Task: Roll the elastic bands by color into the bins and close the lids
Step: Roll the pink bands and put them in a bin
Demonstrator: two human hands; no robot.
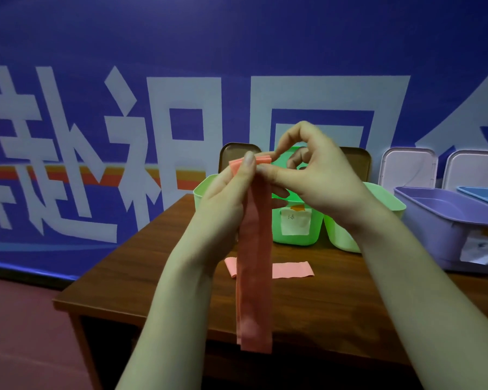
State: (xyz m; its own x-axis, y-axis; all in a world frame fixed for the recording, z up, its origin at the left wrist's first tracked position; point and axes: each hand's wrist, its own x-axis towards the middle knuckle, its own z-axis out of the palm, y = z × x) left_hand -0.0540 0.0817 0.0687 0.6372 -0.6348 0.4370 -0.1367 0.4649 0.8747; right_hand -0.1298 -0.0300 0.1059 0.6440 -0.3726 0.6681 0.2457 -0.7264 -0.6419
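1. Both hands, left hand (231,190) and right hand (316,170), pinch the pink band (255,263) at frame centre, starting its roll.
2. Its tail hangs free, likely keeping it straight.
3. Green bins (296,232) wait behind on the worktop (158,277).

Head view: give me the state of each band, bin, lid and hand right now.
Left hand: pinching the top of the pink band.
Right hand: pinching the rolled end.
Pink band: held up, top end starting to roll, the rest hanging.
Second pink band: flat on the table, unrolled.
Green bins: open, brown lids upright behind.
Purple bin: open, white lids upright behind.
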